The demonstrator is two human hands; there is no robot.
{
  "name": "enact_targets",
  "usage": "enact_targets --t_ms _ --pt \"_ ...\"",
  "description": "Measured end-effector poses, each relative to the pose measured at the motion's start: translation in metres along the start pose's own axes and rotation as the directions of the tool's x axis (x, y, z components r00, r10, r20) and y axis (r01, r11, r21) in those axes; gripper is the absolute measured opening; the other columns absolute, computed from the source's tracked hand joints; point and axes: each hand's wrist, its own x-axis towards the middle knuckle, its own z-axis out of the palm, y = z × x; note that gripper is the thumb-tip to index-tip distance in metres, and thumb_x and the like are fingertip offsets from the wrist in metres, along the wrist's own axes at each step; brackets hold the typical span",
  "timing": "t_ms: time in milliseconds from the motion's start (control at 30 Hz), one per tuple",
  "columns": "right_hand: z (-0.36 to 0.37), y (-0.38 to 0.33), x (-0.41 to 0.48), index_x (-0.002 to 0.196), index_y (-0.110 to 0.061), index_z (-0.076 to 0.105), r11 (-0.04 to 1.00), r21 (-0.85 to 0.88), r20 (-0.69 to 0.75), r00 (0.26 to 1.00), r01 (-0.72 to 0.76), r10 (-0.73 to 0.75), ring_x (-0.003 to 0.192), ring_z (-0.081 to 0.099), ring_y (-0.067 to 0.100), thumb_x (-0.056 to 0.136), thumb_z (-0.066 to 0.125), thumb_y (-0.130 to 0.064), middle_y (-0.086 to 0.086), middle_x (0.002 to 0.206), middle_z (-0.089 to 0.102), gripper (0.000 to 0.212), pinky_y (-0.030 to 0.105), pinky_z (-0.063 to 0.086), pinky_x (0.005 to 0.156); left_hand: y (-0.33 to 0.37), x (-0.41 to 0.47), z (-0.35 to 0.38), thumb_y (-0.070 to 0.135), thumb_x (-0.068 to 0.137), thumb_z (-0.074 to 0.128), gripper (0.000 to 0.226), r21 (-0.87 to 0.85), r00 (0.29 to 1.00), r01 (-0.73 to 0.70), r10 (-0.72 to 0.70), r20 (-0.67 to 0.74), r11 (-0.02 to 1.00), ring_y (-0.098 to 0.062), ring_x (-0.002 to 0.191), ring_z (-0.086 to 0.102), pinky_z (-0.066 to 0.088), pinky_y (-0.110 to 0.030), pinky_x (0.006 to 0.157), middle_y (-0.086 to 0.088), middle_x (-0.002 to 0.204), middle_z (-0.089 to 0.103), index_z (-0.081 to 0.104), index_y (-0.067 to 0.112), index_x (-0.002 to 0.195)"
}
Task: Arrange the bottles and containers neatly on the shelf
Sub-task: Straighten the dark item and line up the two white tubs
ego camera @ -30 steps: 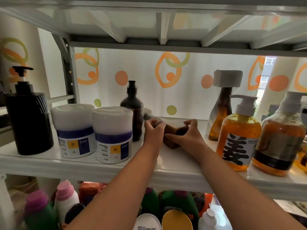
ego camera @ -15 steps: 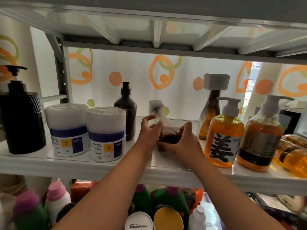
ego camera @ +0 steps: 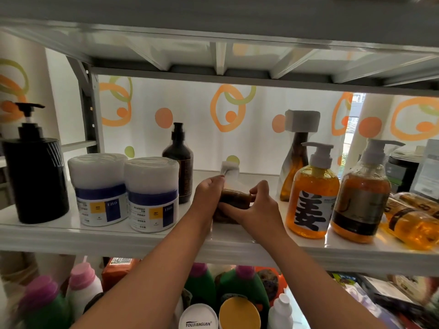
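A brown bottle in clear wrap [ego camera: 235, 198], with a white wrapped pump top [ego camera: 229, 169], stands in the middle of the white shelf [ego camera: 142, 236]. Both hands hold it: my left hand [ego camera: 209, 195] grips its left side and my right hand [ego camera: 255, 211] wraps around its front and right side. Left of it stand a dark brown pump bottle [ego camera: 179, 162], two white tubs with blue bands [ego camera: 152, 193], and a black pump dispenser [ego camera: 33, 172]. To the right are an orange soap bottle with a large black character [ego camera: 312, 198] and a second amber pump bottle [ego camera: 361, 198].
A wrapped brown bottle [ego camera: 295, 157] stands behind the orange ones. Another orange bottle [ego camera: 413, 222] lies on its side at the far right. The upper shelf [ego camera: 218, 51] hangs low overhead. Green bottles and caps [ego camera: 242, 286] crowd the shelf below.
The wrapped brown bottle has been raised from lying on the shelf to upright between my hands, its white pump top now showing above my left hand.
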Motion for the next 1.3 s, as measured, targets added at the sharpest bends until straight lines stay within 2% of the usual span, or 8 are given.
enact_targets --t_ms 167,300,433,567,733,900,1133,1300 --pt "0.005 -0.007 -0.005 0.125 -0.028 0.031 1.000 0.021 0.027 1.000 -0.001 0.000 0.083 0.056 0.017 0.076 0.066 -0.051 0.002 0.094 0.056 0.064 0.021 0.044 0.070 0.004 -0.005 -0.013 0.035 0.092 0.042 0.031 -0.171 0.996 0.051 -0.064 -0.068 0.984 -0.026 0.098 0.060 0.051 -0.039 0.086 -0.012 0.109 0.065 0.064 0.025 0.111" --pt "-0.001 -0.003 -0.003 0.112 -0.026 0.046 0.982 0.132 0.107 0.987 -0.132 0.118 0.092 0.057 0.019 0.085 0.060 -0.043 0.007 0.105 0.060 0.036 0.022 0.048 0.073 0.003 -0.011 -0.011 0.021 0.095 0.040 0.030 -0.193 0.998 -0.055 0.051 -0.025 0.980 -0.015 0.095 0.060 0.050 -0.024 0.069 -0.005 0.111 0.063 0.062 0.021 0.115" --pt "-0.002 0.003 -0.001 0.116 -0.012 0.055 0.985 0.060 0.057 0.986 -0.161 0.157 0.103 0.056 0.022 0.086 0.059 -0.031 0.006 0.107 0.062 0.036 0.031 0.049 0.085 0.002 -0.012 -0.009 0.013 0.095 0.041 0.030 -0.159 0.990 -0.139 0.137 -0.021 0.978 -0.017 0.104 0.061 0.051 -0.025 0.087 -0.003 0.110 0.064 0.059 0.019 0.118" --pt "-0.005 0.004 0.000 0.112 -0.011 0.056 0.963 0.115 0.181 0.958 -0.245 0.222 0.095 0.058 0.020 0.087 0.059 -0.021 0.006 0.103 0.063 0.027 0.019 0.044 0.065 0.003 -0.015 -0.009 0.011 0.096 0.037 0.034 -0.164 0.987 -0.162 0.161 -0.016 0.973 -0.010 0.099 0.061 0.053 -0.019 0.075 0.001 0.112 0.063 0.057 0.019 0.121" --pt "-0.003 0.003 -0.002 0.112 -0.011 0.057 0.979 0.082 0.155 0.973 -0.187 0.173 0.091 0.056 0.016 0.087 0.061 -0.023 0.002 0.098 0.060 0.028 0.016 0.043 0.063 0.005 -0.019 -0.003 0.036 0.096 0.041 0.018 -0.032 0.997 0.078 -0.077 0.017 0.996 -0.027 0.095 0.062 0.053 -0.045 0.091 -0.009 0.095 0.063 0.056 0.026 0.091" --pt "-0.003 0.004 -0.004 0.112 -0.012 0.058 0.988 0.062 0.172 0.977 -0.141 0.129 0.091 0.056 0.015 0.086 0.062 -0.024 0.000 0.097 0.060 0.029 0.014 0.043 0.064 0.004 -0.020 -0.004 0.041 0.097 0.036 0.024 0.036 0.994 0.102 -0.101 -0.037 0.994 -0.028 0.100 0.060 0.049 -0.043 0.096 -0.011 0.097 0.061 0.048 0.025 0.082" --pt "-0.002 0.000 -0.006 0.109 -0.015 0.060 0.996 0.060 0.237 0.970 -0.071 0.055 0.092 0.057 0.014 0.083 0.066 -0.027 -0.003 0.096 0.061 0.029 0.016 0.044 0.071 0.004 -0.031 -0.014 0.036 0.099 0.030 0.035 0.072 0.995 0.036 -0.029 -0.092 0.997 -0.026 0.101 0.059 0.050 -0.040 0.093 -0.014 0.114 0.059 0.045 0.022 0.126" --pt "0.000 0.000 -0.007 0.111 -0.013 0.061 0.997 0.069 0.263 0.965 -0.025 0.006 0.092 0.058 0.014 0.081 0.068 -0.030 -0.002 0.098 0.063 0.035 0.014 0.042 0.071 0.006 -0.038 -0.019 0.033 0.099 0.032 0.021 0.025 0.993 0.039 -0.036 -0.112 0.999 -0.020 0.086 0.058 0.052 -0.034 0.082 -0.005 0.092 0.056 0.041 0.027 0.117"
